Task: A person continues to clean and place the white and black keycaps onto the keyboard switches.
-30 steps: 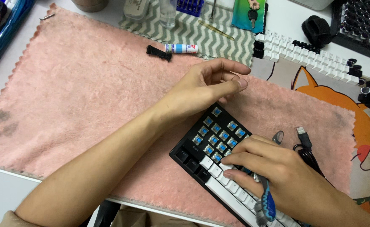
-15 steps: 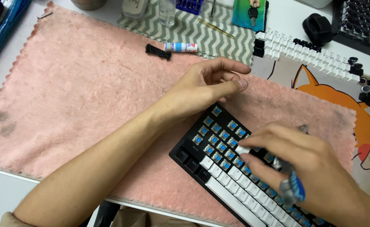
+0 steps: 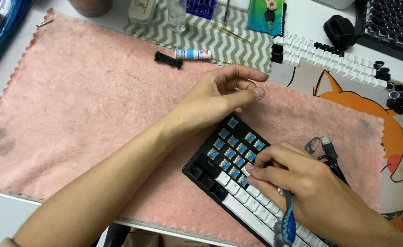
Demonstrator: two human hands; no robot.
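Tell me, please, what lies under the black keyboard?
The keyboard rests on a pink fuzzy towel spread over the desk. Whatever lies beneath its right part is hidden by the right hand.

A white table (image 3: 311, 20) carries a pink fleece cloth (image 3: 82, 105) spread across most of it. Beside the cloth lie a grey-and-white zigzag mat (image 3: 210, 41) at the far edge and a desk mat printed with an orange cartoon animal (image 3: 384, 123) on the right.
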